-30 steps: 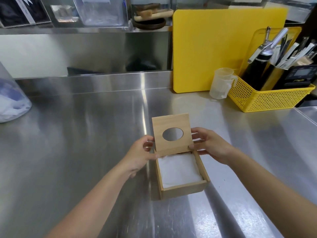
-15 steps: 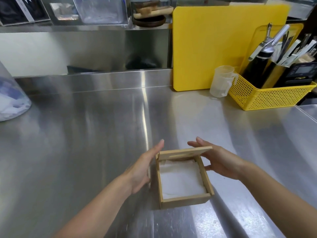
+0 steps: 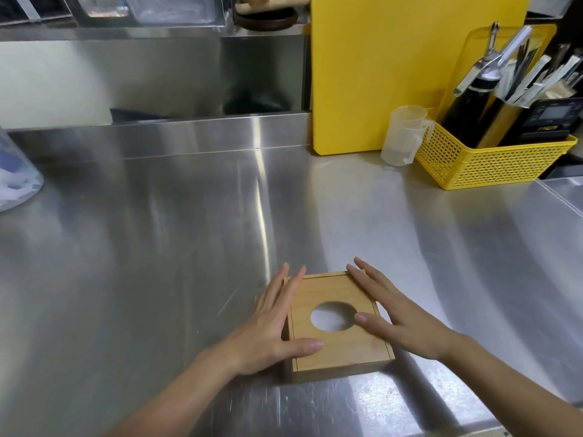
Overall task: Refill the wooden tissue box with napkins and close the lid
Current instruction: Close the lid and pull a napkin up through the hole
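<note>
While the steel counter (image 3: pixel 157 247) runs bare across its left and middle stretches, I see its back right corner crowded: a yellow cutting board (image 3: pixel 394 74) leans upright against the back wall, a clear measuring cup (image 3: pixel 403 135) stands just beside it, and a yellow basket (image 3: pixel 492 159) of utensils sits next to that. A clear container (image 3: pixel 15 178) sits at the left edge. The wooden tissue box (image 3: pixel 337 329) sits near the front edge, about centre, well apart from all of these. Its lid (image 3: pixel 340 348) lies flat and flush, and white napkins (image 3: pixel 332 315) show through the oval hole. My left hand (image 3: pixel 271 329) and right hand (image 3: pixel 397 313) rest flat with fingers spread, on the box's left and right sides, thumbs on the lid, gripping nothing.
</note>
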`<state>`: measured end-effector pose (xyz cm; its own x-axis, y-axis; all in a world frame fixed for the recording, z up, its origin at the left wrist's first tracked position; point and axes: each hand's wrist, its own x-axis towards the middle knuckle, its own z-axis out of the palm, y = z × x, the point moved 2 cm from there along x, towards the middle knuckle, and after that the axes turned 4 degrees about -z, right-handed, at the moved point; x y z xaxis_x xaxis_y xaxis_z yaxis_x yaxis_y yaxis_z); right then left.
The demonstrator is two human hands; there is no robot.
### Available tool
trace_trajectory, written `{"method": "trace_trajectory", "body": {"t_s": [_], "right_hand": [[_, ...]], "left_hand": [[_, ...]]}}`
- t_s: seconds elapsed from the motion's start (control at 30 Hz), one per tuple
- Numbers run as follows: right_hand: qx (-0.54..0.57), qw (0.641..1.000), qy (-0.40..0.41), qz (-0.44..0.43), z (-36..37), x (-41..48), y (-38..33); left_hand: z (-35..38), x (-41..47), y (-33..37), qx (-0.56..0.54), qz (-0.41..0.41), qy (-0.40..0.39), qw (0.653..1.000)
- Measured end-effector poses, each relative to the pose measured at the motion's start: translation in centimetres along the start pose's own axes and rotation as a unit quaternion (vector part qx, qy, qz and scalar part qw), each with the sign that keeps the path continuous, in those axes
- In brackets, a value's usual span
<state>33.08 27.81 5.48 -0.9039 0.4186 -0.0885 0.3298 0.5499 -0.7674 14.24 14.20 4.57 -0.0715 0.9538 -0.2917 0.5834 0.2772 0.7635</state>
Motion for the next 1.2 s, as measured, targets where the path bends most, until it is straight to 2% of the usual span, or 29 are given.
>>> {"method": "trace_trajectory", "body": {"t_s": [0.1, 0.17, 0.23, 0.27, 0.33, 0.4, 0.53, 0.6, 0.67, 0.7, 0.73, 0.8, 0.87, 0.93, 1.0, 1.07, 1.17, 1.2], "right_hand": [[-0.029, 0.999, 0.013, -0.018, -0.2, -0.1, -0.5], [-0.089, 0.993, 0.068, -0.041, -0.5, -0.1, -1.2], [-0.186, 0.968, 0.144, -0.081, -0.6, -0.1, -2.6], [-0.249, 0.949, 0.156, -0.112, -0.3, 0.1, -3.7], [-0.366, 0.910, 0.124, -0.148, 0.8, 0.6, -5.5], [-0.453, 0.878, 0.092, -0.127, 1.9, 1.0, -6.2], [-0.559, 0.828, 0.030, 0.003, 2.7, 1.8, -6.3], [-0.551, 0.834, -0.004, 0.037, 3.2, 2.3, -6.1], [-0.515, 0.854, -0.023, 0.064, 3.5, 2.7, -5.9], [-0.516, 0.852, -0.026, 0.078, 3.4, 2.9, -6.4], [-0.522, 0.843, -0.061, 0.115, 3.1, 3.0, -7.2], [-0.561, 0.820, -0.075, 0.088, 3.1, 3.6, -8.0], [-0.561, 0.816, -0.134, 0.041, 2.7, 3.5, -8.3], [-0.557, 0.815, -0.154, 0.042, 2.3, 4.1, -8.9], [-0.518, 0.843, -0.136, 0.050, 2.6, 4.5, -8.7], [-0.509, 0.854, -0.101, 0.040, 2.4, 4.8, -8.5], [-0.470, 0.882, -0.030, -0.011, 2.7, 4.9, -6.8], [-0.473, 0.880, -0.020, -0.020, 2.8, 4.9, -6.7]], "left_hand": [[0.0, 0.1, 0.0, 0.007, 0.003, 0.005, 1.000], [0.0, 0.0, 0.0, 0.006, 0.005, 0.006, 1.000], [0.0, 0.0, 0.1, 0.004, 0.008, 0.010, 1.000], [0.1, -0.1, 0.1, 0.006, 0.007, 0.013, 1.000], [0.1, -0.1, 0.1, 0.025, 0.001, 0.019, 1.000], [0.1, -0.1, 0.1, 0.054, -0.002, 0.021, 0.998], [-0.1, -0.1, 0.3, 0.081, -0.005, 0.016, 0.997], [-0.2, 0.0, 0.4, 0.091, -0.007, 0.011, 0.996], [-0.3, 0.0, 0.3, 0.098, -0.007, 0.008, 0.995], [-0.3, 0.1, 0.3, 0.099, -0.006, 0.007, 0.995], [-0.3, 0.1, 0.3, 0.099, -0.006, 0.006, 0.995], [-0.3, 0.0, 0.5, 0.094, -0.006, 0.002, 0.996], [-0.2, 0.0, 0.6, 0.089, -0.007, -0.001, 0.996], [-0.2, 0.1, 0.5, 0.087, -0.009, 0.001, 0.996], [-0.1, 0.2, 0.3, 0.072, -0.015, 0.000, 0.997], [0.0, 0.2, 0.2, 0.056, -0.018, -0.001, 0.998], [0.0, -0.1, 0.4, 0.029, -0.018, 0.001, 0.999], [-0.1, -0.1, 0.5, 0.023, -0.016, 0.002, 1.000]]}}
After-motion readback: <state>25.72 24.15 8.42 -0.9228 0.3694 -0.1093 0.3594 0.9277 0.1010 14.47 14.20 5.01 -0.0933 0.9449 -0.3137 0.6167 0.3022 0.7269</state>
